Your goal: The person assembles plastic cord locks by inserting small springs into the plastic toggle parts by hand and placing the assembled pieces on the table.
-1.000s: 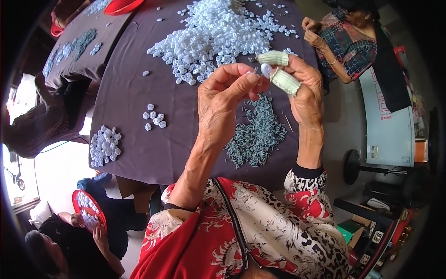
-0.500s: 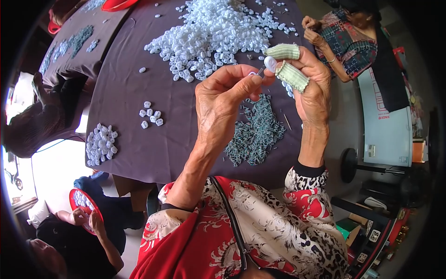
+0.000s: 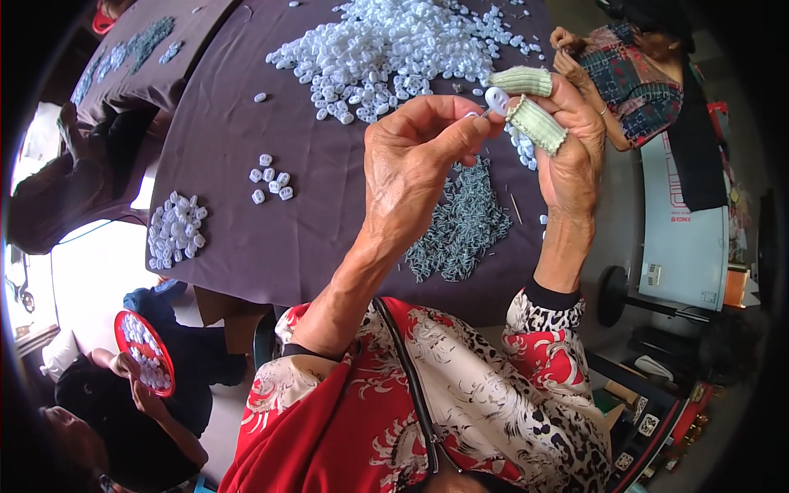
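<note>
My right hand (image 3: 571, 152) wears pale green knitted finger covers (image 3: 536, 123) on thumb and forefinger and pinches a small white plastic piece (image 3: 496, 99). My left hand (image 3: 415, 160) meets it from the left, its fingertips pinched on a thin metal part at the white piece; that part is too small to make out. Both hands are raised above a dark purple tablecloth (image 3: 329, 222). Below them lies a heap of small grey-blue metal pins (image 3: 462, 226).
A big pile of white plastic pieces (image 3: 386, 49) covers the far table. Smaller white groups lie at the left (image 3: 271, 177) and the table's left edge (image 3: 174, 230). One person sits at the far right (image 3: 637, 74). Another, lower left, holds a red tray (image 3: 144, 352).
Both hands have stayed pinched together at the white piece, lifting slightly up and to the right in view. The head has tilted a little, shifting the table.
</note>
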Motion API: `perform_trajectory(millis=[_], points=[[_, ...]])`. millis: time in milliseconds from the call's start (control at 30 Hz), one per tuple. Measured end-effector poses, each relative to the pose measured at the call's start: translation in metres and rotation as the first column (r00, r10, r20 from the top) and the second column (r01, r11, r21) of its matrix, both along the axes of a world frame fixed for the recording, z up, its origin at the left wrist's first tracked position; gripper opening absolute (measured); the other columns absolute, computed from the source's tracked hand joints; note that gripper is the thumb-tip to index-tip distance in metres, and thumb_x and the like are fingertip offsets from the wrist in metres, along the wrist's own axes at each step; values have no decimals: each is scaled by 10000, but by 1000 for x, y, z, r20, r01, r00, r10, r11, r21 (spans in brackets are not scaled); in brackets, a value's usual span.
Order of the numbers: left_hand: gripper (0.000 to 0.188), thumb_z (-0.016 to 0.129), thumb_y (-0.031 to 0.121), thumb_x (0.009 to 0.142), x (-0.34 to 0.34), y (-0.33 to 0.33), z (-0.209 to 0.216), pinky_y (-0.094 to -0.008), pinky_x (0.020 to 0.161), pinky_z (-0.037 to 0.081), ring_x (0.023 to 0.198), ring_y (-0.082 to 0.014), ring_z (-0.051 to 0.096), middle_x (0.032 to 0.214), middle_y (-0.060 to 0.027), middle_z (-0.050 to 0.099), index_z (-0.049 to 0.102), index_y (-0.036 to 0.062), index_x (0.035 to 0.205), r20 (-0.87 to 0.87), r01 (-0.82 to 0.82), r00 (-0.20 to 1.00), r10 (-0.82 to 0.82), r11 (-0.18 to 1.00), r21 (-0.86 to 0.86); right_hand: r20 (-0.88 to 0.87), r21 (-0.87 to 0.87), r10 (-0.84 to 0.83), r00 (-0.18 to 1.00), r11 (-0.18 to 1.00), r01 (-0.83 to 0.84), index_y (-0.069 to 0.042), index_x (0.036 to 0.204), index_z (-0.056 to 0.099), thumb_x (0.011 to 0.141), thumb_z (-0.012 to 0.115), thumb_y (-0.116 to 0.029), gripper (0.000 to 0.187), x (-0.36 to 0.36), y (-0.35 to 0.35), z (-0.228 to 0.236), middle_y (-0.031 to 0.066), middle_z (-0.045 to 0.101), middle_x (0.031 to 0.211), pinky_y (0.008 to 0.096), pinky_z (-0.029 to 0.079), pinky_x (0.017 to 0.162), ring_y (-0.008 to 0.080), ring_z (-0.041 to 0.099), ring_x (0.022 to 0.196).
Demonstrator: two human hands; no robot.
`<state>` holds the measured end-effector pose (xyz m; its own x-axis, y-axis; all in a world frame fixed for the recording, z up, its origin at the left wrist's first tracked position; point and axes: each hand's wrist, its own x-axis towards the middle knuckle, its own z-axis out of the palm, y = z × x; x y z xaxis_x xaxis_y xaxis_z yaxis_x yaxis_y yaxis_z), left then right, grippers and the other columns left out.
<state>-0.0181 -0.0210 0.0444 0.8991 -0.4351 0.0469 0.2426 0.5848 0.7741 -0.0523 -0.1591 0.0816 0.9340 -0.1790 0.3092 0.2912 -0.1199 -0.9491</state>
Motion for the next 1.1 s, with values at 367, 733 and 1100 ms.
perform_trajectory(millis=[367, 733, 1100], points=[[124, 639, 69, 758, 1, 1, -2, -227, 589, 451, 599, -95, 535, 716, -60, 603, 599, -25, 828, 31, -14, 999, 13, 999, 47, 38, -97, -20, 999, 995, 24, 30, 954, 590, 778, 536, -43, 198, 2, 2, -1, 84, 636, 788, 238, 484, 695, 116, 607, 692], [115, 618, 68, 762, 3, -1, -2, -210, 570, 441, 595, -78, 526, 716, -64, 619, 601, -34, 812, 30, -34, 999, 32, 997, 71, -13, 67, -10, 1000, 998, 11, 28, 945, 592, 785, 524, -45, 188, 5, -1, -9, 97, 628, 866, 249, 484, 700, 127, 607, 724], [135, 624, 67, 760, 2, 0, -7, -223, 595, 456, 623, -93, 548, 750, -101, 639, 594, -37, 840, 34, -32, 999, 29, 993, 114, -102, 278, 48, 994, 960, -18, 30, 1001, 567, 776, 519, -138, 285, 6, -8, -27, 93, 604, 890, 299, 478, 759, 158, 588, 771]])
